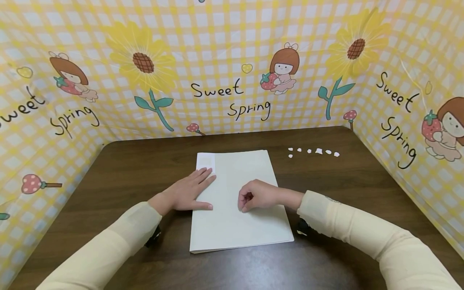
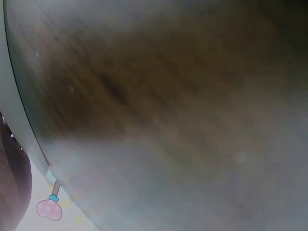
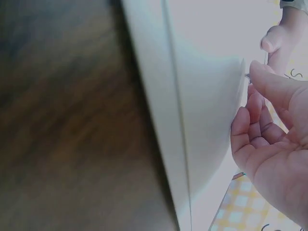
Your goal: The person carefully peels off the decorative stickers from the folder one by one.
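Note:
A large pale cream folder or stack of sheets (image 1: 246, 229) lies upright on the dark table. My left hand (image 1: 188, 189) rests flat across its left edge, fingers spread and thumb stretched over the pale surface. Its fingertips overlap a small white paper label (image 1: 205, 160) in the top left corner. Over the right half, my right hand (image 1: 258, 195) is curled, thumb and index finger brought close together. The right wrist view shows that hand (image 3: 272, 130) right at the pale surface, other fingers bent inward; no object shows clearly between them.
Several small white scraps (image 1: 319, 151) lie in a row on the brown table (image 1: 145, 169), right of the folder's far corner. A yellow checked cloth (image 1: 217, 48) with printed flowers and figures hangs around the table's back and sides.

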Demonstrator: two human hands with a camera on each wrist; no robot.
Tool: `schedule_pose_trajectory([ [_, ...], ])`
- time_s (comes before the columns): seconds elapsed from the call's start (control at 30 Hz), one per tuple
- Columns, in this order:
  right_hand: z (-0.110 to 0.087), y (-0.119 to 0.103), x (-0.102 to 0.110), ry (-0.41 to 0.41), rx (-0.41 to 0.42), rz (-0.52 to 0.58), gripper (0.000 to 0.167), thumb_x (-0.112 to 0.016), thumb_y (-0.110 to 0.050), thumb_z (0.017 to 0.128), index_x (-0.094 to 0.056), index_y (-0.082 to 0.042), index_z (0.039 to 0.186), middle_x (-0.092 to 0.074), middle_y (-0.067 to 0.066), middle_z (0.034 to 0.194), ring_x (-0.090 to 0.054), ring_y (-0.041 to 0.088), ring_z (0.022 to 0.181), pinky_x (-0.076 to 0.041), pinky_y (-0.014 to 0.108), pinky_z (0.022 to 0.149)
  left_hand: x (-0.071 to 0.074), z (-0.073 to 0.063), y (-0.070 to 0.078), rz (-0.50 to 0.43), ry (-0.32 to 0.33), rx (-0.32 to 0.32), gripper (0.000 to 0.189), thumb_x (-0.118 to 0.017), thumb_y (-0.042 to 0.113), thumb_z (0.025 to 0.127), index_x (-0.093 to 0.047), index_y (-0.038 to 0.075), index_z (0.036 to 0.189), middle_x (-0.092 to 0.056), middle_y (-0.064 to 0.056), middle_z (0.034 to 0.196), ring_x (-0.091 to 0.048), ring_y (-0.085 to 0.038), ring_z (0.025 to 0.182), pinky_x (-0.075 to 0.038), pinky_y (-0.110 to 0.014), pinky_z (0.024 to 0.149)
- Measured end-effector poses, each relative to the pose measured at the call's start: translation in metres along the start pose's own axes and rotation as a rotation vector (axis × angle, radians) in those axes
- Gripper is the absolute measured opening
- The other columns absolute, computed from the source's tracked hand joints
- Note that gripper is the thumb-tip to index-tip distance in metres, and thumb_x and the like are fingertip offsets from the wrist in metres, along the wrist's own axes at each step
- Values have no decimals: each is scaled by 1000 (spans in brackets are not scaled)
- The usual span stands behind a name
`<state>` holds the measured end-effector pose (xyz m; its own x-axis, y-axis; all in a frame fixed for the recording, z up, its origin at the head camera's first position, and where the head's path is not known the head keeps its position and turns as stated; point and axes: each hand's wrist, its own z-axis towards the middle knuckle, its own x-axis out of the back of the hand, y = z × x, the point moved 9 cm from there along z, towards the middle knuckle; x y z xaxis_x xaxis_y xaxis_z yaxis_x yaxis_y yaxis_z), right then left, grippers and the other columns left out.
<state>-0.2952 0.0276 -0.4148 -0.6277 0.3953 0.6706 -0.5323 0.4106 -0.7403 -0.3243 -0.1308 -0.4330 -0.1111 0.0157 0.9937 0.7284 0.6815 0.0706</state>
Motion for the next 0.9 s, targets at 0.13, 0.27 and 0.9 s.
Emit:
schedule_pose_trajectory([
  [0.13,-3,3,5,14,0,23,9,-76,-3,84,-72,-10,80,-64,-7,75,-53,6,70,-47,22,67,0,0,0,-2,-6,-3,103,-39,80,84,-18,11,156,-10,-14,161,-5,-29,147,-15,-45,115],
  [0.27,-7,5,11,38,-14,36,10,-76,-2,83,-73,-10,80,-65,-7,74,-54,6,69,-47,22,66,1,0,1,4,-9,-9,103,-38,80,84,-17,10,156,-10,-14,161,-5,-29,147,-14,-45,115],
  [0.9,-29,25,46,201,-58,50,10,-77,-2,82,-73,-11,77,-66,-7,74,-56,9,70,-48,24,67,1,0,1,-4,-17,-2,103,-36,81,84,-17,11,157,-9,-13,161,-4,-29,147,-15,-46,115],
])
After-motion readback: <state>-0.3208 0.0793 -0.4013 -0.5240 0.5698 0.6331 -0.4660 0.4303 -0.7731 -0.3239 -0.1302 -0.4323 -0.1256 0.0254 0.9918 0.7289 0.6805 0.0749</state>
